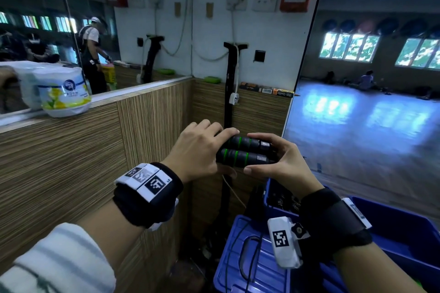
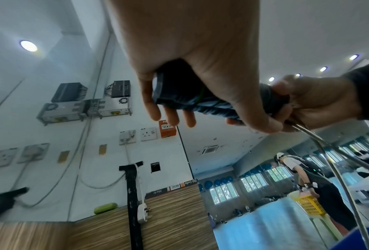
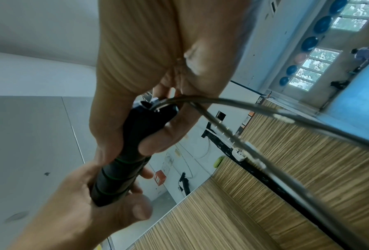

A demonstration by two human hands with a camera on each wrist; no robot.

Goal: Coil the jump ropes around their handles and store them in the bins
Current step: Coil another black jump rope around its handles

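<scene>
Two black foam jump-rope handles with green rings (image 1: 245, 152) are held side by side at chest height, their long axis running level from left to right between the hands. The left hand (image 1: 197, 150) is wrapped over the butt ends, thumb beneath and fingers curled across the top. The right hand (image 1: 281, 162) is clamped on the grey-capped ends, thumb below and fingers above, so both grips are closed on the same pair.

From those capped ends, seen in the right wrist view, the thin dark cable of the rope (image 3: 264, 110) leaves in two strands and falls away to the right and downward; no turn of it is yet laid around the handles. The right hand is judged the nearer to the loose cable, so winding is likely to fall to it while the left steadies the pair.

Directly below the right wrist stands a blue plastic bin (image 1: 404, 233), with a blue ribbed lid (image 1: 238, 269) beside it, across which more dark cord lies. A wood-grain partition wall (image 1: 71, 162) closes the left side, and a black upright post (image 1: 229, 93) stands just behind the hands; the hanging strands could snag on the bin rim.
</scene>
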